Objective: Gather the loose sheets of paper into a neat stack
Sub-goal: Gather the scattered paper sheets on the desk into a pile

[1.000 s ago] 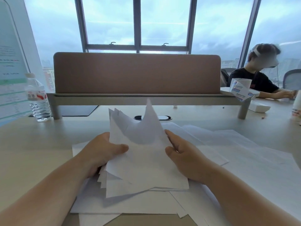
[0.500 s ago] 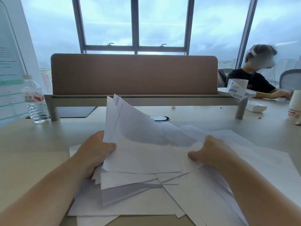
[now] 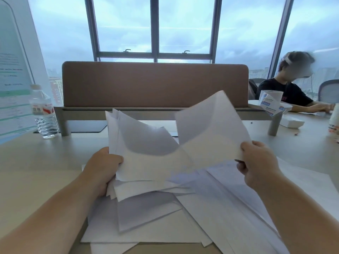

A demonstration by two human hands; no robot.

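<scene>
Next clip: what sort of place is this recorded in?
Most likely a shared office high up in a building: a brown desk divider splits a long table, tall windows show sky, and another person works alongside.

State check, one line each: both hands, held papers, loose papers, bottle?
left hand: grips the bundle's left edge
right hand: pinches a raised sheet's right edge
bundle: lifted, uneven, tops curling
sheet: in the air, bowed
loose papers: spread on the desk, overlapping, unaligned
bottle: upright, capped

sheets [image 3: 211, 132]: white | divider [image 3: 154, 85]: brown | desk [image 3: 36, 162]: beige (pale)
</scene>
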